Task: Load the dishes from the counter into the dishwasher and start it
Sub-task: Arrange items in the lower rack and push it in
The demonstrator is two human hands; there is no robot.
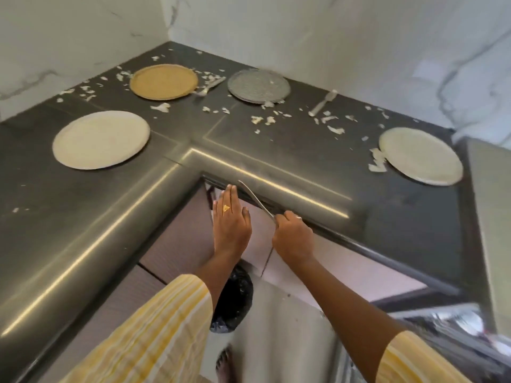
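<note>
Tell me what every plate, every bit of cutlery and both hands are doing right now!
Left white plate: flat on counter, empty.
Tan plate: flat, empty.
Grey plate: flat, scraps at its edge.
Right white plate: flat, scraps beside it.
Left utensil: lying by tan plate.
Right utensil: lying loose among scraps.
Left hand: fingers straight, on cabinet front.
Right hand: grips thin metal item.

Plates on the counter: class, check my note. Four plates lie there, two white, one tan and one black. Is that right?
Not quite. The head view shows no black one: the fourth is the grey plate. The rest holds: four plates, with the left white plate, the right white plate and the tan plate.
</note>
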